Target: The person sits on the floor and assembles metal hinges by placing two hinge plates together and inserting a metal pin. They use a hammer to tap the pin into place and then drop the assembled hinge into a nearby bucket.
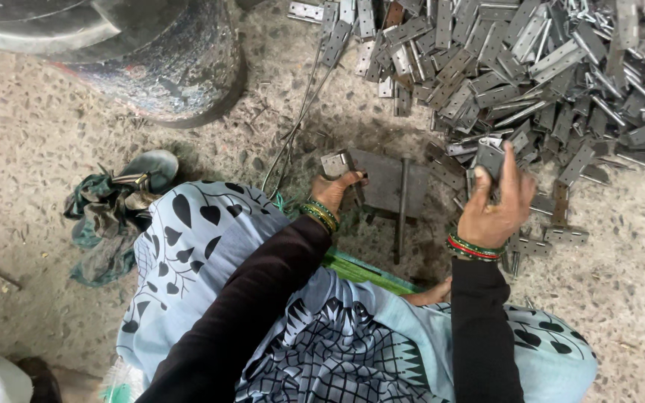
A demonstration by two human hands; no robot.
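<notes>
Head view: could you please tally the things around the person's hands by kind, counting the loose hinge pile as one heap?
Hands: 2, left hand and right hand
Hinges at the hands: 2, held hinge and hinge by the left hand
Hinge heap: 1
Flat metal plate: 1
Rod: 1
Metal drum: 1
Cloth bundle: 1
Total: 9

Soft, even daylight fills the scene, brightest on the hinge pile [531,67], whose metal faces throw pale glints, while left of the pile the drum [166,60] casts a dim shadow at its base, and corners far from the pile bend and soften with wide-lens distortion.
</notes>
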